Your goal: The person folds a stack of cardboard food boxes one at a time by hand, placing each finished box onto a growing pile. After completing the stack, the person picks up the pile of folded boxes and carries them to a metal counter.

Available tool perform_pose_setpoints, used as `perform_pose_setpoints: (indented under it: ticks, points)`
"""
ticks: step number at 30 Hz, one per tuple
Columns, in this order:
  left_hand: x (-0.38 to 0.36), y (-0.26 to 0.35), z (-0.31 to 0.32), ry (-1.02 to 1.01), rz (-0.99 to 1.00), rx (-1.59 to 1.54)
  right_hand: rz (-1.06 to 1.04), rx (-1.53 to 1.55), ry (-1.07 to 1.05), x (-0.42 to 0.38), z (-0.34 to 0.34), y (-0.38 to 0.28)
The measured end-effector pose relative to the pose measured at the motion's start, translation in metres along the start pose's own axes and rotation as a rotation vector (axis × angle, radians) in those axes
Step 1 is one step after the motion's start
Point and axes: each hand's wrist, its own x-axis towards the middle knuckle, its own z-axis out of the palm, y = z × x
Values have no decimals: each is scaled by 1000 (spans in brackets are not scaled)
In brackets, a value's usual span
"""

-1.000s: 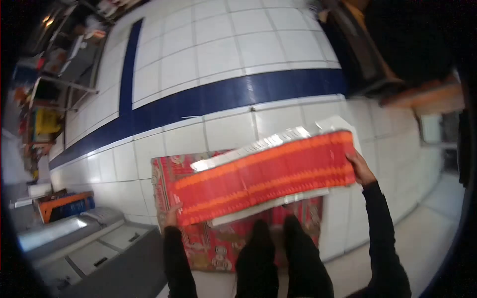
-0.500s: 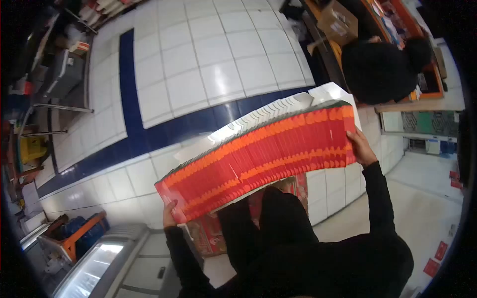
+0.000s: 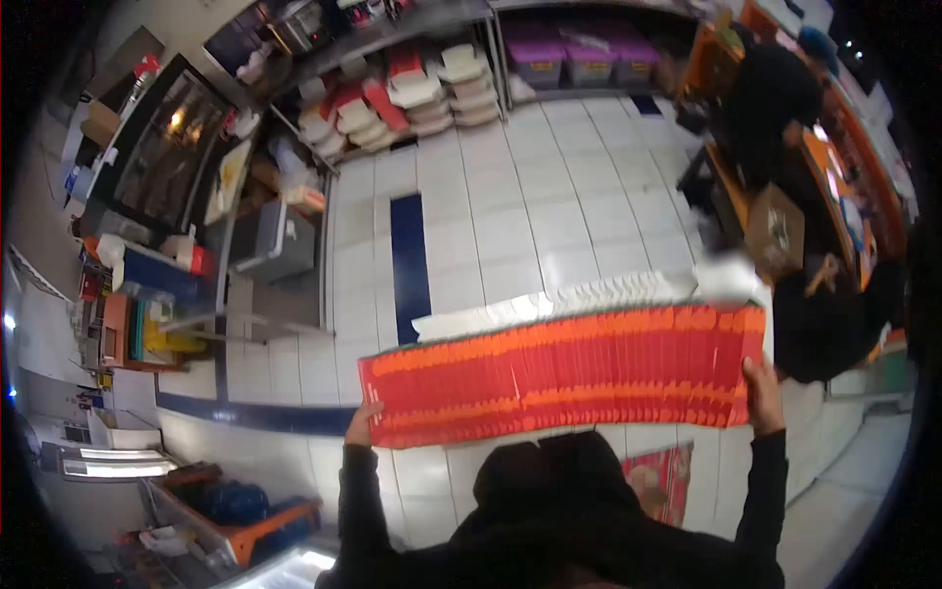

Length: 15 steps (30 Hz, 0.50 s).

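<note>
A long row of red and orange folded cartons (image 3: 569, 368), packed face to face with white flaps along the far edge, spans the space in front of my body. My left hand (image 3: 363, 422) grips its left end, with the thumb on the red face. At the right end my right hand (image 3: 761, 395) is closed on the stack's edge. The row is held above the tiled floor and lies almost level.
Shelves hold stacked red and white boxes (image 3: 417, 88) and purple-lidded bins (image 3: 589, 59). People in dark clothes (image 3: 775, 108) are at the right counter near a cardboard box (image 3: 775, 234). A metal table (image 3: 285, 304) and an orange-framed rack (image 3: 265, 530) stand left.
The view has lifted and turned, bringing the far shelves and another person into sight. The carton row now looks more level, still between both hands.
</note>
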Motion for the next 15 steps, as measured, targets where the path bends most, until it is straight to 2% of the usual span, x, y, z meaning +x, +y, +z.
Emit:
perform_pose_setpoints:
  ticks: [2, 3, 6, 7, 12, 14, 15]
  points:
    - [-7, 39, 48, -194, -175, -180, -34, 46, 71, 1, -3, 16]
    - [-6, 53, 61, -237, -198, -159, -28, 87, 99, -3, -13, 34]
    - [35, 73, 67, -329, -131, -9, -124, 133, 126, -24, -9, 72]
    - [36, 82, 75, -368, -56, 49, -137, 142, 128, -35, -9, 84]
    - [90, 108, 105, -522, 3, 227, -232, 325, 268, -88, 13, 161]
    - [97, 105, 109, -554, 41, 296, -299, 279, 336, -113, 20, 199]
    - [109, 117, 124, -637, 19, 293, -324, 285, 383, -117, 22, 218]
